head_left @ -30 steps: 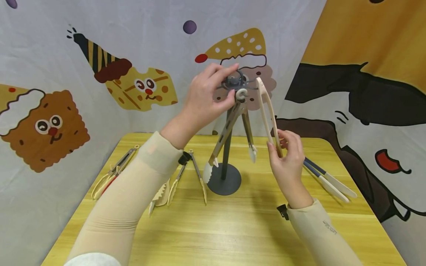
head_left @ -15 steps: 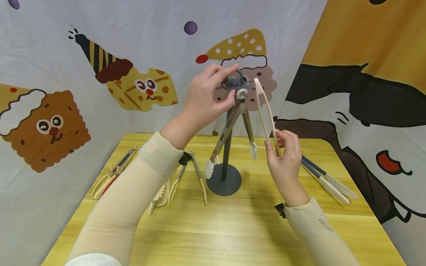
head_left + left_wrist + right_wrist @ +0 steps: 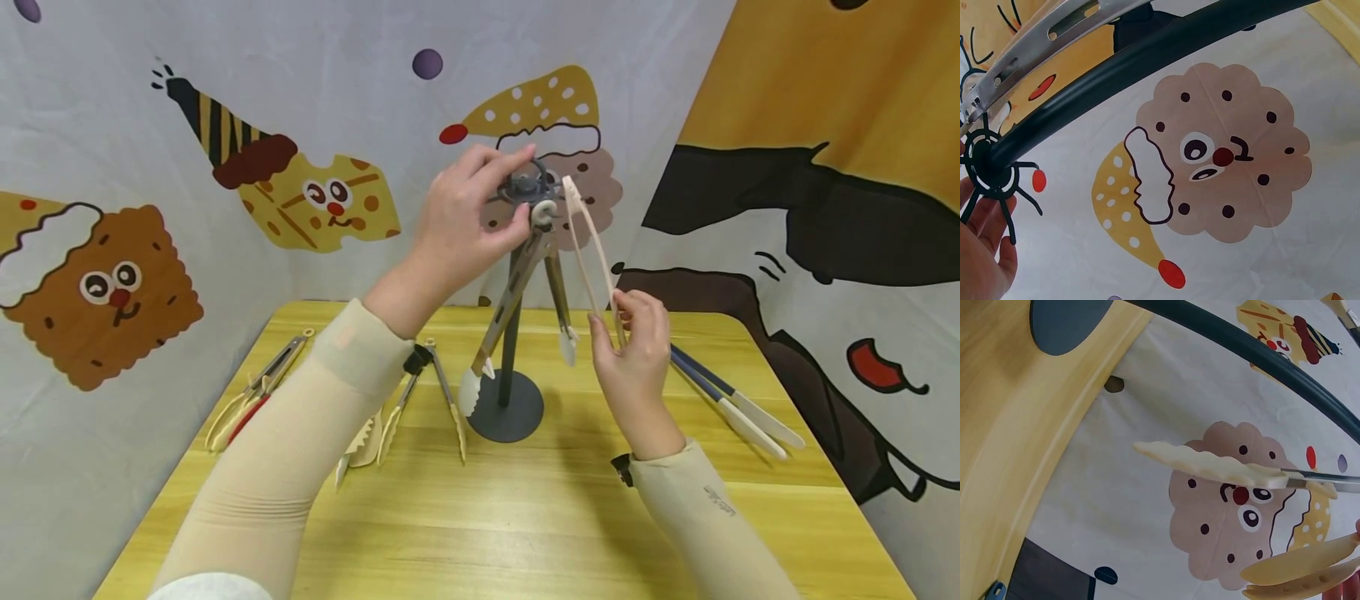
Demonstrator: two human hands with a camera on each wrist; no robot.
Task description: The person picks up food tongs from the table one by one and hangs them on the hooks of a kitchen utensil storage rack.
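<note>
My left hand (image 3: 465,200) grips the hooked top of a dark grey utensil stand (image 3: 509,354), thumb and forefinger on either side of its ring of hooks. A pair of steel tongs (image 3: 510,296) with white scalloped tips hangs from one hook, legs spread. In the right hand (image 3: 637,367), thumb and fingers pinch cream one-piece tongs (image 3: 573,200) near their lower ends. The joined upper end of these tongs stands at the right side of the hooks and overlaps a hook's tip in the head view. In the right wrist view the cream tips (image 3: 1300,559) show beside the fingers.
On the wooden table (image 3: 480,533), steel tongs with cream and red parts (image 3: 281,362) lie at the left. More tongs with cream tips (image 3: 447,387) lie left of the round base (image 3: 525,421). Blue-handled tongs with white ends (image 3: 742,417) lie at the right. A printed cloth (image 3: 360,75) hangs behind.
The right hand has moved left, bringing the upper end of the cream tongs closer to the stand's hooks. The left hand stays in place on the stand; the hanging tongs sway slightly.
</note>
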